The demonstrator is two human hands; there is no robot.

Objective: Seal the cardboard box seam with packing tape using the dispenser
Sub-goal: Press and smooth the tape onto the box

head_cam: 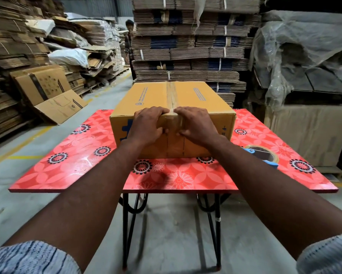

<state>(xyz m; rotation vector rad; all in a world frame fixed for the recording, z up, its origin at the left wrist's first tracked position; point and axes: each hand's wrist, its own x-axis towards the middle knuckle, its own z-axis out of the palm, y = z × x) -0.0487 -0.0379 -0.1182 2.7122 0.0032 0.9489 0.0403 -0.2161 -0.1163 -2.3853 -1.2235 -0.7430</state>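
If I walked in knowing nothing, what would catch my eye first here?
Probably the bright red flowered table, with a yellow-brown box on it, tape along its top seam. Both hands, left and right, press the tape end down over the near edge. The blue tape dispenser lies idle at the right.

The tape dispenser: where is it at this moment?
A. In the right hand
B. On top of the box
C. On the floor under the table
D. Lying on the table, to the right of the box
D: the blue tape dispenser lies on the red table, right of the box, while the left hand and right hand both press on the box's near edge.
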